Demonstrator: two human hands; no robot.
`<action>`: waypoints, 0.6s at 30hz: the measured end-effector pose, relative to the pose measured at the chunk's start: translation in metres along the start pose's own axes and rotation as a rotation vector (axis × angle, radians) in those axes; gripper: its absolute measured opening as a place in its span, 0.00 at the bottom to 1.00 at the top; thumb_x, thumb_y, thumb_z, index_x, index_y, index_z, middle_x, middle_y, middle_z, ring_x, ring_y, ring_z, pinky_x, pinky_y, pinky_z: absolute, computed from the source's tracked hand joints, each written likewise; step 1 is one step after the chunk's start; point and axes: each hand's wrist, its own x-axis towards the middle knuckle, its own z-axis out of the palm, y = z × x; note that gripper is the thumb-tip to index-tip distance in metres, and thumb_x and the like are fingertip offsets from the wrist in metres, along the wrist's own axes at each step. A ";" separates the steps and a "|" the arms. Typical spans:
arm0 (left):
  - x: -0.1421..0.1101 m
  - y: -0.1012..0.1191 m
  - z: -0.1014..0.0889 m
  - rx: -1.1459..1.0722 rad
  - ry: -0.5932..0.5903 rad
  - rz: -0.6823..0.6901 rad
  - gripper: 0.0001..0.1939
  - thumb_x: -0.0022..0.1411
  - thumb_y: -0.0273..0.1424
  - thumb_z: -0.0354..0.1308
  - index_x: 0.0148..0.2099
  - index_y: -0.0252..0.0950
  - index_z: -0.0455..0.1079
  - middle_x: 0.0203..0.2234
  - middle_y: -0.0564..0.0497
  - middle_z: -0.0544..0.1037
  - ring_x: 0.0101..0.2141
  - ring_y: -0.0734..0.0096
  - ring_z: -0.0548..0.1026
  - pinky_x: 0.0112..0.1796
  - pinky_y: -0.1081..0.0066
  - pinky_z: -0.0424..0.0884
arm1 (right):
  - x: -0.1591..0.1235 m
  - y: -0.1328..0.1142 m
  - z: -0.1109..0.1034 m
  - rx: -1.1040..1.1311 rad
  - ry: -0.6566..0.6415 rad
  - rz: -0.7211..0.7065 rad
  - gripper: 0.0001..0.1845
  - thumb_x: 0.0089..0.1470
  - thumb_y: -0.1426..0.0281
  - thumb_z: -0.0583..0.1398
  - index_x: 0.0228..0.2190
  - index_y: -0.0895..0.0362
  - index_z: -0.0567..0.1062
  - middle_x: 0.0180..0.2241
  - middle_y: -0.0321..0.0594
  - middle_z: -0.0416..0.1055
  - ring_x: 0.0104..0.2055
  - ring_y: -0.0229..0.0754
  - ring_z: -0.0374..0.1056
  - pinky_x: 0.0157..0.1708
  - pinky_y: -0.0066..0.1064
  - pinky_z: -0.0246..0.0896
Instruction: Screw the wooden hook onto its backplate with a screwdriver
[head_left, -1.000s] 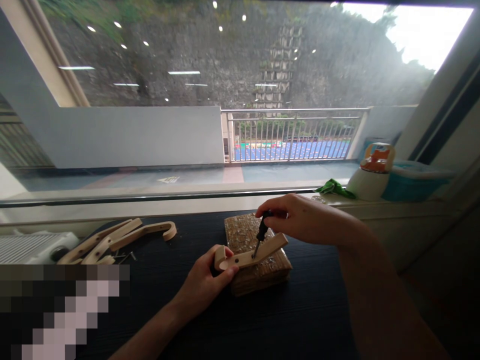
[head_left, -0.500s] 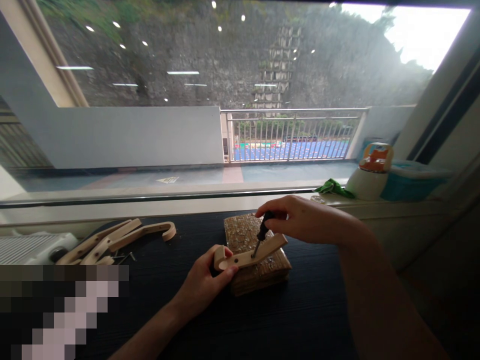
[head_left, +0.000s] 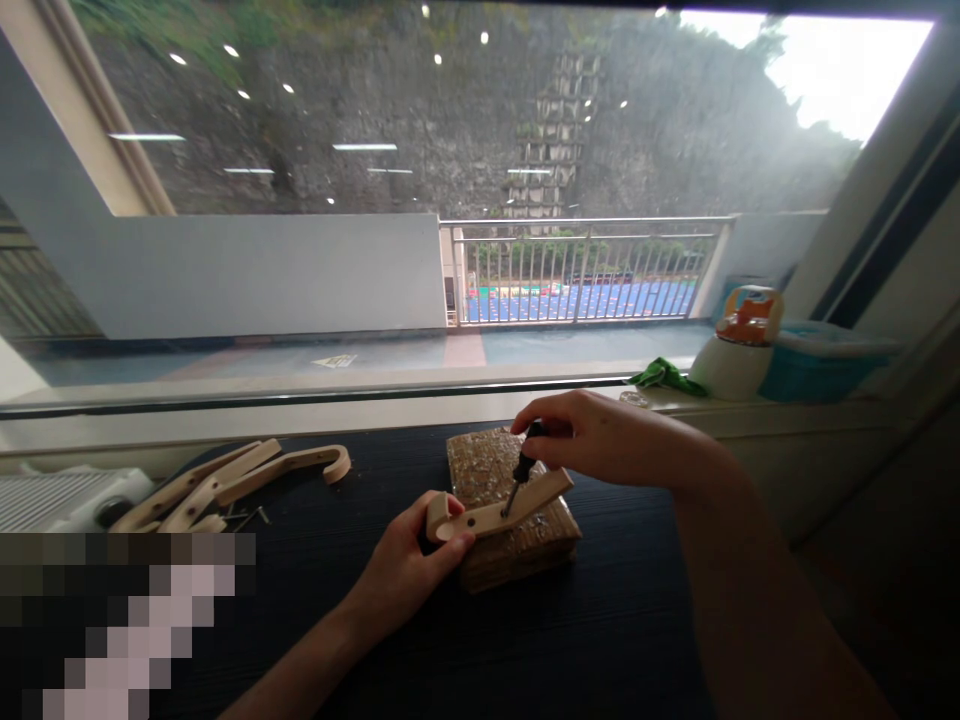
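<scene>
My left hand (head_left: 420,545) grips the curled end of a pale wooden hook (head_left: 491,518), thumb on top. The hook lies across a brown block wrapped in clear film (head_left: 487,465), its straight end angled up to the right. In my right hand (head_left: 577,435) is a black-handled screwdriver (head_left: 526,465), held from above by the fingertips. Its shaft slants down to a hole near the middle of the hook. Whether a screw sits under the tip is too small to tell. A second dark hole shows nearer my left thumb.
Several similar wooden hooks (head_left: 240,475) lie piled at the left, with loose screws (head_left: 259,515) beside them and a ribbed white object (head_left: 71,490) behind. On the sill at right are a green cloth (head_left: 664,375), a white bottle with orange top (head_left: 735,360) and a teal box (head_left: 817,365).
Both hands, the hook and the screwdriver keep practically the same places. The whole view has shifted very slightly.
</scene>
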 end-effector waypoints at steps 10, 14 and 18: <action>0.001 -0.001 0.000 0.019 0.004 -0.002 0.10 0.56 0.37 0.56 0.38 0.37 0.65 0.28 0.55 0.71 0.30 0.70 0.68 0.33 0.74 0.64 | -0.002 -0.001 -0.002 0.043 -0.028 -0.016 0.13 0.53 0.65 0.53 0.37 0.55 0.75 0.23 0.33 0.70 0.23 0.33 0.60 0.21 0.24 0.52; 0.000 -0.001 0.000 0.020 -0.001 -0.004 0.10 0.56 0.37 0.55 0.38 0.37 0.65 0.28 0.55 0.71 0.30 0.70 0.69 0.32 0.74 0.64 | 0.001 0.002 0.000 0.039 -0.005 -0.001 0.13 0.54 0.64 0.53 0.35 0.56 0.75 0.23 0.34 0.71 0.23 0.33 0.62 0.21 0.24 0.53; 0.001 0.000 0.001 0.020 0.004 -0.008 0.10 0.56 0.37 0.56 0.38 0.37 0.66 0.27 0.55 0.71 0.29 0.70 0.68 0.32 0.74 0.64 | -0.001 0.003 -0.001 -0.025 0.030 -0.001 0.13 0.52 0.64 0.54 0.37 0.54 0.75 0.23 0.33 0.71 0.24 0.33 0.63 0.22 0.24 0.54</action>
